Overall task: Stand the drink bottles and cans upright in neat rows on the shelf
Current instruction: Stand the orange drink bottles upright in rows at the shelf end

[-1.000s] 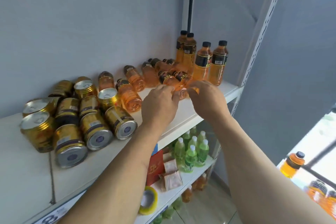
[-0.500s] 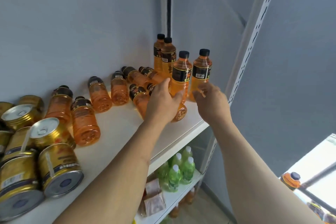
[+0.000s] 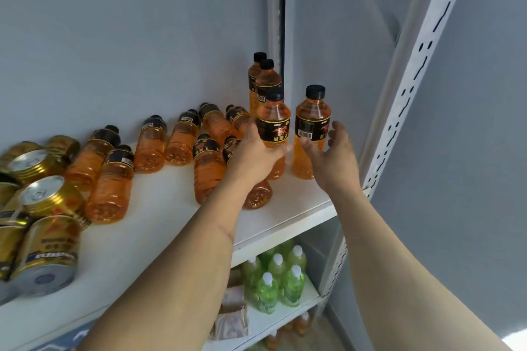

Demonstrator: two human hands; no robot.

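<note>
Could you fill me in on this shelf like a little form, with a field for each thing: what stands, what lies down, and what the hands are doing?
Standing: four orange bottles at the right end of the top shelf
Lying down: about nine orange bottles; gold cans at the left, mostly on their sides
Left hand: grips one standing bottle
Right hand: open beside the rightmost bottle
Lower shelf: green bottles, upright

the left hand (image 3: pixel 253 157) has stood a bottle (image 3: pixel 273 128) upright; the right hand (image 3: pixel 332 157) has opened, off it.
</note>
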